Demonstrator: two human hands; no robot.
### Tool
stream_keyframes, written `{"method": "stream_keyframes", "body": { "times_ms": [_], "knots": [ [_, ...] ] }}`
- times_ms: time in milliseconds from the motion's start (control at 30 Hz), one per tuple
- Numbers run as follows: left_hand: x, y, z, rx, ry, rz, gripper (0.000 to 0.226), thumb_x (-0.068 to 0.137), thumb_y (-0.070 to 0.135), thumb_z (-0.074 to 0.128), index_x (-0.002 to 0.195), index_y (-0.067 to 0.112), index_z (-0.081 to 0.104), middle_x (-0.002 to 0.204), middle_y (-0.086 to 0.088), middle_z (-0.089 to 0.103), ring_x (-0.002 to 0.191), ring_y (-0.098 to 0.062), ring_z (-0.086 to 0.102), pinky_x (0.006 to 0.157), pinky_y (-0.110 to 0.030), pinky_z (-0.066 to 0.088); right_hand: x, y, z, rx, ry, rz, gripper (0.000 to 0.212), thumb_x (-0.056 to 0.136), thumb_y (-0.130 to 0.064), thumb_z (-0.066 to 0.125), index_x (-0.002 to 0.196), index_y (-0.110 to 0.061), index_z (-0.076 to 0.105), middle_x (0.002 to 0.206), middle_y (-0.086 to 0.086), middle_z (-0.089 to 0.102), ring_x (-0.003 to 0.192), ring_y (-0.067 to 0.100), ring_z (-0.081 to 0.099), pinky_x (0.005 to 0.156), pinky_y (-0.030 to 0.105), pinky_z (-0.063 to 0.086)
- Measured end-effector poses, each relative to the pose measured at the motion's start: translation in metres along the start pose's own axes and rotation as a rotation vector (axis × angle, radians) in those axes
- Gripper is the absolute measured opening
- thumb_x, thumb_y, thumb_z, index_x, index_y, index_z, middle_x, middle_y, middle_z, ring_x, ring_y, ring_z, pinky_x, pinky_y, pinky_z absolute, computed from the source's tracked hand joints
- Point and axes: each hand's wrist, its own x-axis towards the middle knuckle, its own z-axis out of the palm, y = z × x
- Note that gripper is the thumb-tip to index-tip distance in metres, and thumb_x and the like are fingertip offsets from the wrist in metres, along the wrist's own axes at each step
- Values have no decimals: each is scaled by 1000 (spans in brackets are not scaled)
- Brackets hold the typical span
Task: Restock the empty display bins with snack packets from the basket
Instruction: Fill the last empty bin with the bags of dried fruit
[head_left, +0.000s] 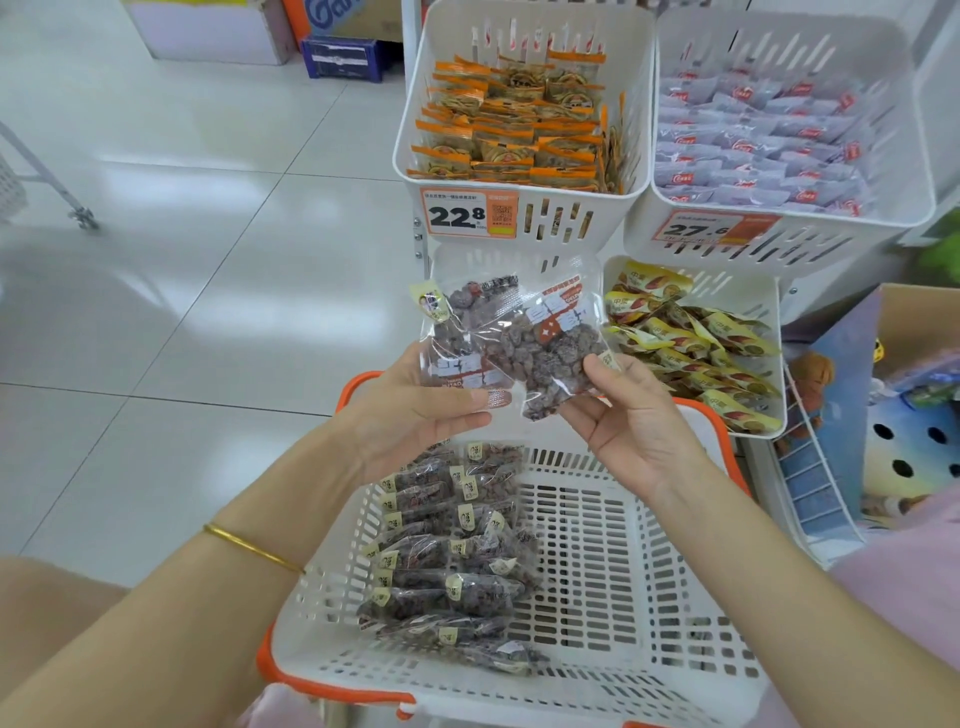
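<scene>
A white basket with an orange rim (613, 561) sits low in front of me, with several clear packets of dark dried fruit (447, 561) piled in its left half. My left hand (415, 410) holds one clear packet (457, 332) between thumb and fingers. Beside it, my right hand (628, 421) pinches a second packet of dark fruit (545, 348) at its lower right corner. Both packets are held above the basket, in front of a lower white display bin (519, 260) that they largely hide.
Upper bins hold orange-edged packets (519, 124) and pale purple packets (753, 140), with price tags on their fronts. A lower right bin holds yellow packets (696, 343). A wire rack and a toy box (893, 415) stand at the right. Tiled floor (182, 260) spreads left.
</scene>
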Motion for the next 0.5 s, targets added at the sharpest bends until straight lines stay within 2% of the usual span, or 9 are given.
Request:
{"method": "stream_keyframes", "body": {
  "times_ms": [67, 133, 233, 300, 433, 500],
  "knots": [
    [1, -2, 2, 38, -30, -14, 81, 70, -1, 74, 138, 20, 36, 120, -17, 63, 103, -29, 65, 86, -35, 55, -3, 7, 3, -52, 26, -15, 19, 64, -17, 70, 76, -19, 55, 65, -3, 65, 56, 7, 59, 55, 23, 50],
    [2, -5, 4, 41, -26, -25, 87, 67, 6, 79, 140, 23, 34, 127, -16, 56, 99, -25, 67, 83, -32, 55, -6, 14, 5, -99, 49, -37, 20, 62, -20, 72, 75, -20, 56, 63, -5, 63, 57, 5, 56, 53, 20, 43],
    [2, -8, 8, 66, 9, 6, 82, 65, 11, 75, 138, 19, 36, 119, -7, 60, 91, -16, 66, 80, -29, 56, -8, 19, 8, -137, 47, -97, 23, 62, -20, 72, 77, -15, 55, 61, -2, 62, 55, 7, 57, 51, 18, 48],
    [1, -9, 9, 91, 15, 18, 80, 64, 15, 72, 136, 18, 38, 117, -5, 62, 92, -15, 66, 79, -29, 54, -10, 21, 9, -187, 25, -123, 23, 63, -20, 72, 77, -14, 54, 63, -1, 63, 56, 8, 59, 52, 18, 51],
    [1, -5, 5, 81, 33, 16, 70, 66, 20, 70, 129, 13, 42, 117, -10, 65, 98, -25, 67, 81, -34, 56, -6, 13, 8, -328, 3, -82, 20, 84, -16, 65, 96, -12, 50, 87, 7, 63, 76, 15, 64, 62, 27, 56],
    [2, -1, 0, 39, 74, 22, 70, 66, 19, 69, 129, 12, 40, 118, -9, 63, 103, -27, 65, 87, -40, 55, -3, -3, 7, -386, 1, -33, 16, 91, -8, 55, 102, -11, 43, 86, 8, 59, 74, 18, 62, 65, 34, 57]
  ]
}}
